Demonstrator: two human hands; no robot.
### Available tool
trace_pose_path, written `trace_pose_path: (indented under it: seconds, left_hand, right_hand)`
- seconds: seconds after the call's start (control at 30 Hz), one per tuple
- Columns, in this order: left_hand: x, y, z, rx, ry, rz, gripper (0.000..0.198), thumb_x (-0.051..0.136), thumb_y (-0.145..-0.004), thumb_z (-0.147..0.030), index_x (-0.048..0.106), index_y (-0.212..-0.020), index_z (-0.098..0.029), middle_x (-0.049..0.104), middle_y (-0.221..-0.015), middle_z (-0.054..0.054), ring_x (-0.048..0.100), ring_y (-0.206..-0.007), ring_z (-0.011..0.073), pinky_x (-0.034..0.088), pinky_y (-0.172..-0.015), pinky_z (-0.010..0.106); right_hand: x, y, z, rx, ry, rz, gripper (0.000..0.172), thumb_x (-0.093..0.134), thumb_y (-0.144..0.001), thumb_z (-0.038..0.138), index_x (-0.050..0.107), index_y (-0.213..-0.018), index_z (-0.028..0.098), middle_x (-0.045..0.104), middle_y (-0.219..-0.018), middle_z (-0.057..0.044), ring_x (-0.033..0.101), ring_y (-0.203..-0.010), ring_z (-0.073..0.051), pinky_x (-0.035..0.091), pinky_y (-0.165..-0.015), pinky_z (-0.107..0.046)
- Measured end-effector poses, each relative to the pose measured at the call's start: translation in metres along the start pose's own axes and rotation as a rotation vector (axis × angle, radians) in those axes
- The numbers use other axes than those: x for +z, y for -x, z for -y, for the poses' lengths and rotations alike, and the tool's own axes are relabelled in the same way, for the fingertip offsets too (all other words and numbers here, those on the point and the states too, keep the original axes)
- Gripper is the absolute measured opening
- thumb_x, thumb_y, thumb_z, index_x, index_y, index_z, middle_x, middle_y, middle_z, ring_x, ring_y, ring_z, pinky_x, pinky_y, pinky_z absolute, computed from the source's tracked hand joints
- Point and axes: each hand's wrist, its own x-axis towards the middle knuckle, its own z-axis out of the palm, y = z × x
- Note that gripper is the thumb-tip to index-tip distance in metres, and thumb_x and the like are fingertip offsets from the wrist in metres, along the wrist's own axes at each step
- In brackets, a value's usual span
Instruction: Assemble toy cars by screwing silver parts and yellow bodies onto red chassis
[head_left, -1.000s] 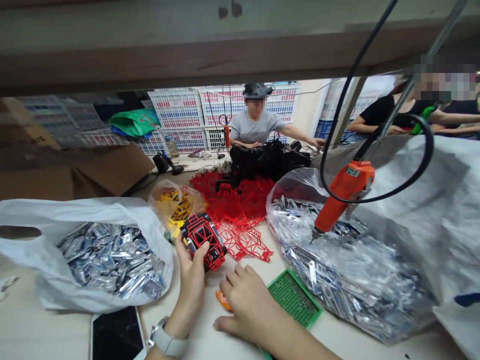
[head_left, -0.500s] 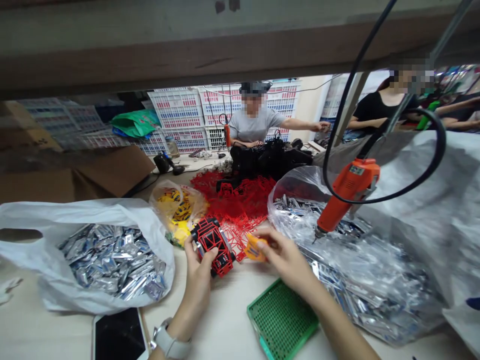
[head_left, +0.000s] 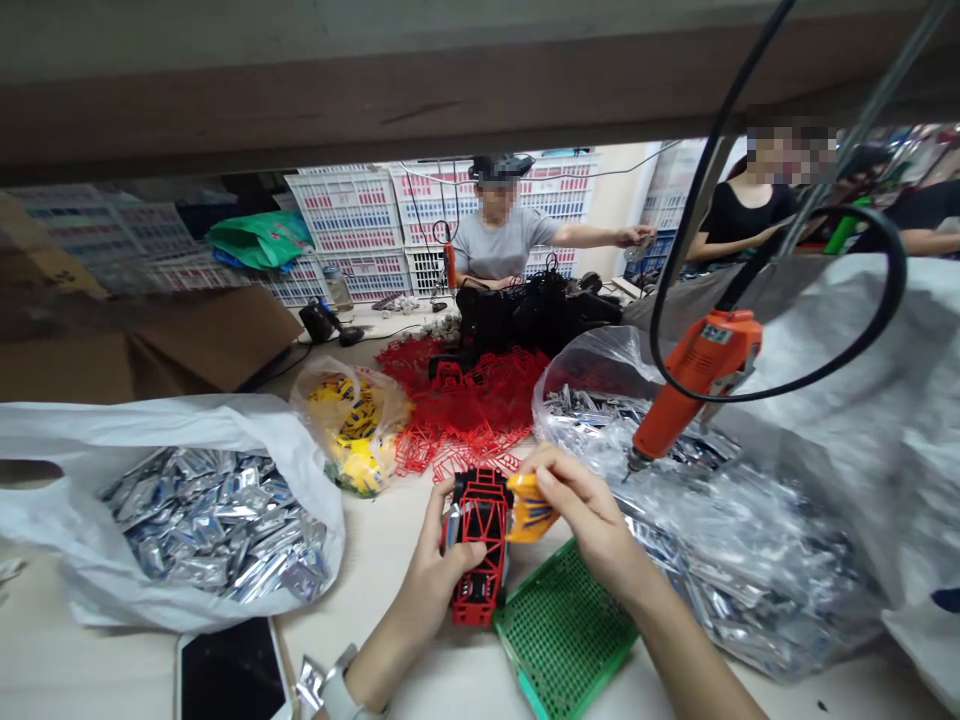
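Note:
My left hand (head_left: 439, 560) is wrapped round a toy car chassis (head_left: 481, 550) with a red lattice frame and black wheels, its thumb lying on top. Close to the chassis's right side, my right hand (head_left: 577, 505) pinches a yellow-orange plastic panel (head_left: 530, 508) with blue markings. Whether the panel touches the chassis I cannot tell. Just below both hands lies a green perforated tray (head_left: 566, 630). Beyond them is a spread heap of red lattice frames (head_left: 480, 400). A clear bag of yellow panels (head_left: 349, 410) stands to the left of the heap.
An orange electric screwdriver (head_left: 694, 375) hangs at the right over a clear bag of silvery parts (head_left: 750, 560). At the left stands a white bag (head_left: 315, 480) with silvery parts, a tablet (head_left: 232, 670) below it. A co-worker (head_left: 499, 240) sits opposite behind black parts (head_left: 532, 310).
The chassis has come nearer to me and to the right, and turned more upright in view. My right hand has brought the yellow-orange panel beside it, turning the panel.

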Motion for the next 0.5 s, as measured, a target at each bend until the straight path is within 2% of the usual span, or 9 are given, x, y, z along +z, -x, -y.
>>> trace_pose_path:
  seconds: [0.07, 0.13, 0.23, 0.27, 0.37, 0.43, 0.5]
  left_hand:
    - [-0.005, 0.004, -0.009, -0.113, 0.041, 0.126, 0.092, 0.076, -0.071, -0.038, 0.033, -0.151, -0.024, 0.071, -0.121, 0.009, 0.068, -0.09, 0.0247, 0.052, -0.084, 0.038]
    - [-0.008, 0.007, -0.015, -0.177, 0.035, 0.249, 0.092, 0.076, -0.065, -0.033, 0.04, -0.149, -0.021, 0.071, -0.122, 0.008, 0.067, -0.1, 0.0276, 0.05, -0.091, 0.039]
    - [-0.011, 0.007, -0.02, -0.178, -0.047, 0.362, 0.082, 0.073, -0.063, -0.03, 0.052, -0.142, -0.02, 0.069, -0.128, 0.007, 0.062, -0.113, 0.0294, 0.045, -0.099, 0.039]
    - [-0.011, 0.007, -0.02, -0.174, -0.067, 0.383, 0.08, 0.072, -0.064, -0.029, 0.053, -0.141, -0.021, 0.068, -0.128, 0.006, 0.061, -0.114, 0.0293, 0.045, -0.1, 0.039]
    - [-0.007, 0.006, -0.023, -0.188, -0.104, 0.42, 0.078, 0.071, -0.066, -0.031, 0.053, -0.141, -0.021, 0.069, -0.124, 0.006, 0.062, -0.11, 0.0285, 0.045, -0.098, 0.04]
    - [-0.004, 0.006, -0.023, -0.192, -0.123, 0.413, 0.078, 0.071, -0.069, -0.035, 0.051, -0.143, -0.02, 0.07, -0.121, 0.007, 0.063, -0.106, 0.028, 0.046, -0.096, 0.04]
    - [-0.002, 0.005, -0.022, -0.181, -0.147, 0.377, 0.079, 0.071, -0.07, -0.038, 0.049, -0.144, -0.02, 0.071, -0.119, 0.007, 0.063, -0.105, 0.0279, 0.047, -0.096, 0.041]
  right_hand:
    - [-0.005, 0.0, 0.006, -0.068, 0.16, 0.087, 0.04, 0.048, -0.105, 0.049, 0.061, -0.08, 0.02, 0.056, -0.078, 0.0, 0.055, -0.076, -0.015, 0.044, -0.072, -0.028]
    - [-0.004, 0.001, 0.009, -0.102, 0.293, 0.185, 0.038, 0.045, -0.107, 0.041, 0.056, -0.077, 0.02, 0.054, -0.076, 0.0, 0.053, -0.075, -0.015, 0.042, -0.071, -0.028]
    - [0.002, 0.003, 0.008, -0.188, 0.473, 0.289, 0.021, 0.049, -0.105, 0.033, 0.061, -0.094, 0.02, 0.063, -0.088, -0.003, 0.057, -0.086, -0.019, 0.044, -0.078, -0.032]
    - [0.003, 0.003, 0.006, -0.222, 0.53, 0.292, 0.016, 0.052, -0.103, 0.032, 0.062, -0.105, 0.02, 0.065, -0.097, -0.005, 0.059, -0.094, -0.021, 0.045, -0.083, -0.034]
    - [0.005, 0.005, 0.001, -0.222, 0.608, 0.261, 0.034, 0.061, -0.099, 0.034, 0.057, -0.13, 0.019, 0.065, -0.121, -0.012, 0.06, -0.112, -0.026, 0.047, -0.095, -0.04]
    - [0.004, 0.005, -0.003, -0.12, 0.602, 0.261, 0.03, 0.061, -0.1, 0.035, 0.059, -0.126, 0.019, 0.068, -0.12, -0.012, 0.064, -0.111, -0.025, 0.049, -0.094, -0.039]
    - [0.002, 0.004, -0.008, -0.04, 0.586, 0.256, 0.022, 0.059, -0.101, 0.037, 0.064, -0.114, 0.019, 0.072, -0.109, -0.009, 0.068, -0.102, -0.024, 0.051, -0.088, -0.037]
